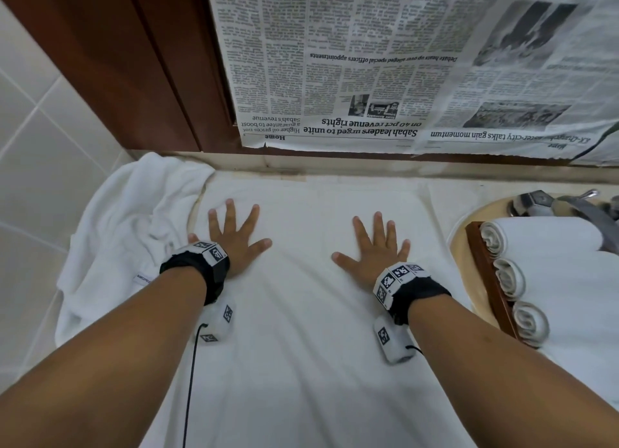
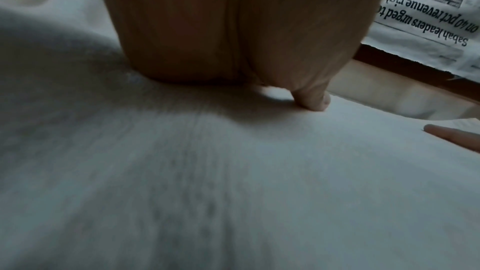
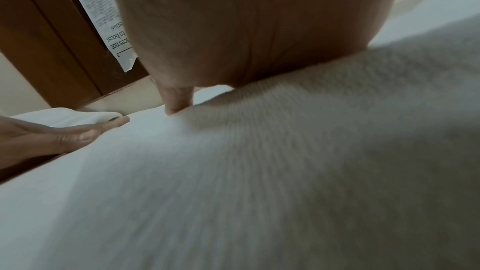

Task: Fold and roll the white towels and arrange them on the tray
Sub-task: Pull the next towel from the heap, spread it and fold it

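Both hands flat, fingers spread, palms down on spread white towel (image 1: 301,280), grasping nothing. Head view: left hand (image 1: 231,238) on towel's left part, right hand (image 1: 375,246) on its right part, well apart. Towel lies flat on counter (image 1: 368,169), covering most of it. Crumpled towel (image 1: 134,220) heaped at left against tiled wall (image 1: 40,129). Wooden tray (image 1: 492,280) at right, holding three rolled towels (image 1: 509,277) side by side, ends facing camera. Faucet (image 1: 549,203) behind tray. Newspaper (image 1: 385,62) hangs upside down on wall above counter, dark wood frame (image 1: 140,62) to its left.

Left wrist view: left hand (image 2: 233,28) pressed on towel (image 2: 233,171), one fingertip (image 2: 317,102) touching cloth; right hand's finger (image 2: 451,137) at far right edge. Blurry.

Right wrist view: right hand (image 3: 246,28) pressing towel (image 3: 259,171), thumb tip (image 3: 176,104) on cloth; left hand (image 3: 64,134) flat at left, crumpled towel (image 3: 70,117) behind it. Blurry.
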The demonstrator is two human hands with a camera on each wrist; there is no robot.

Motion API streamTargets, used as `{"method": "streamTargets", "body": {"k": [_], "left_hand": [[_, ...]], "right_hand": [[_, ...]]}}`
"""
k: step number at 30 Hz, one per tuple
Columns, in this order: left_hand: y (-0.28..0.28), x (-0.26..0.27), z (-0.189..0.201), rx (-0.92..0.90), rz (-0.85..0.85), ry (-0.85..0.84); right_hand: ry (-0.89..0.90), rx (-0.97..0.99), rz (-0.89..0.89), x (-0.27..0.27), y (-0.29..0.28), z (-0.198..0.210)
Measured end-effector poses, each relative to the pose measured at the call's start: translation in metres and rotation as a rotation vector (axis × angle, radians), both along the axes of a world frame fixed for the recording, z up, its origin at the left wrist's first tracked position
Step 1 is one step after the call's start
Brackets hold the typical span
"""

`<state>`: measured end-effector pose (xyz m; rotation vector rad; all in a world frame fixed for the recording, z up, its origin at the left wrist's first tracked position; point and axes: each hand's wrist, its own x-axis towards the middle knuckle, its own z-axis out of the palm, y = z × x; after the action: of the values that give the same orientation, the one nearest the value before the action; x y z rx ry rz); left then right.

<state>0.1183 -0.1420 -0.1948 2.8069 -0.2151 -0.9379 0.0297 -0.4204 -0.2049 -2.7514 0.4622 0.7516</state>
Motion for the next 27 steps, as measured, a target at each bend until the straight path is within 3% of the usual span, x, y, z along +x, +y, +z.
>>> {"method": "streamTargets", "body": {"k": [18, 21, 23, 25, 27], "left_hand": [[-0.023, -0.003, -0.005, 0.069, 0.057, -0.109], [-0.053, 0.004, 0.003, -0.008, -0.059, -0.197], [-0.062, 0.011, 0.000, -0.031, -0.163, -0.131], [-0.049, 0.024, -0.008, -0.011, -0.143, -0.094], [-0.016, 0.040, -0.016, 0.016, -0.031, -0.143]], "right_hand": [[0.038, -0.055, 0.028, 0.031, 0.000, 0.015], [-0.065, -0.025, 0.146, 0.046, 0.028, 0.014], [-0.080, 0.040, 0.262, 0.049, 0.041, 0.006], [-0.066, 0.027, 0.311, 0.052, 0.031, -0.001], [-0.058, -0.026, 0.235, 0.055, -0.002, -0.003]]}}
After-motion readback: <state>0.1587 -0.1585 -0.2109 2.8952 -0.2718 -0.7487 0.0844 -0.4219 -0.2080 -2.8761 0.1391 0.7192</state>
